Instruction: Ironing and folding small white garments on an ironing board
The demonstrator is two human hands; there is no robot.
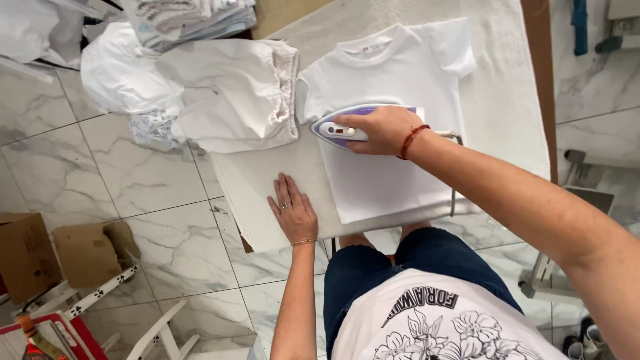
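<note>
A pale ironing board [267, 200] is stretching from the lower left up toward the far right over a marble-tiled floor [133, 193]. A small white T-shirt [393, 87] is lying flat across it, collar pointing away from the person, its lower half reaching back toward the near edge. Just beside the shirt's left sleeve, a pair of cream shorts [233, 93] with a gathered waistband is hanging partly over the board's side, with crumpled white clothes [123, 77] lying beyond them. On the middle of the shirt, a white and purple iron [337, 130] is sitting soleplate down, its nose pointing left. The right hand [383, 130] is lying on top of the iron, fingers curled round its handle in a closed grip, a red thread bracelet circling the wrist. The left hand [293, 210] is resting palm down and fully open on the bare board cover, holding nothing, just left of the shirt's hem and nearer the person than the iron.
</note>
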